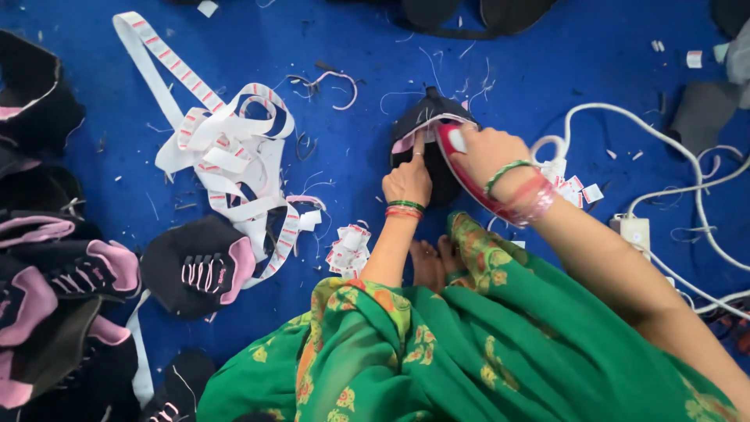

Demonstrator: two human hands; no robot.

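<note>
On the blue floor mat [547,62], just above centre, a black shoe upper with a pink edge [426,117] lies under both hands. At 11 o'clock of the person's green patterned garment [469,352], the left hand [408,181] is loosely curled, its forefinger stretched out and pressing on the upper's pink edge. At 3 o'clock of that hand, touching the same upper, the right hand [488,152] is closed around a red-and-white clothes iron [469,168], whose white cord [664,141] loops off toward 3 o'clock. A tangle of white label ribbon [226,148] sprawls at 9 o'clock, well apart. More black and pink uppers [78,273] pile up at 8 o'clock.
</note>
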